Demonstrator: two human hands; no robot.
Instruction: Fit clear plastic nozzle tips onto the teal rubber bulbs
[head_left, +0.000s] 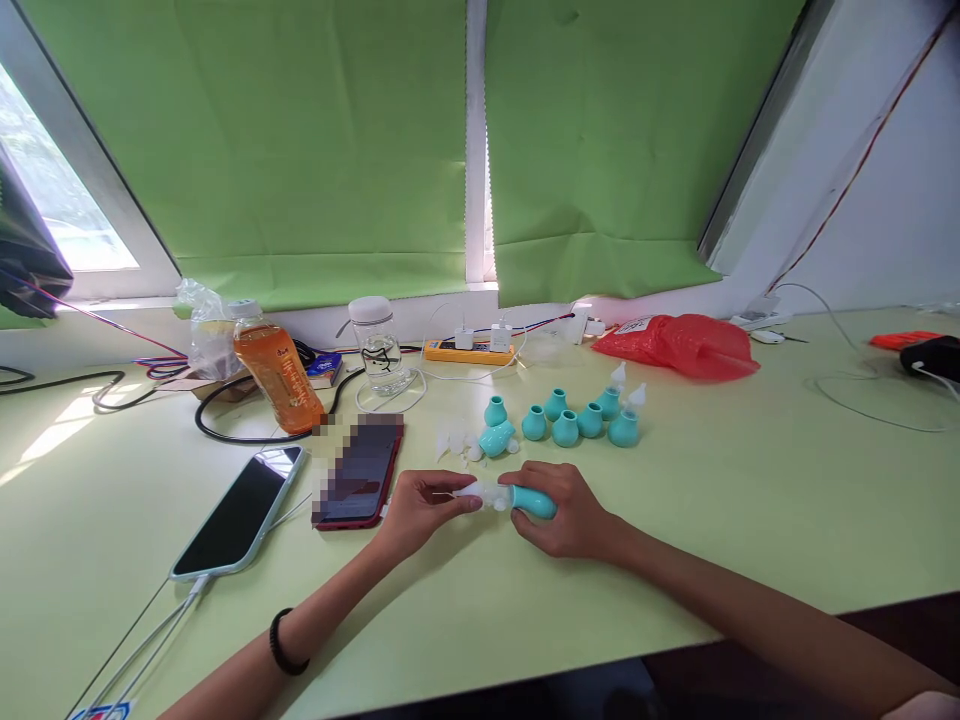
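My right hand (564,510) is wrapped round a teal rubber bulb (534,502) lying on its side, its neck pointing left. At that neck sits a translucent white piece (493,494), and whether it is fully seated I cannot tell. My left hand (429,512) pinches a white nozzle tip (469,490) between thumb and fingers, against the white piece. Just behind my hands lie loose white tips (453,440) and a tipped teal bulb (495,438). Several teal bulbs (565,429) stand upright to the right, and two of them carry pointed white tips (636,397).
Two phones lie to the left, one red-edged (360,475) and one pale-cased (238,515). Behind stand an orange bottle (279,370), a clear jar (381,348), a yellow power strip (469,352) and a red plastic bag (679,346). Cables (161,625) trail across the table (750,490).
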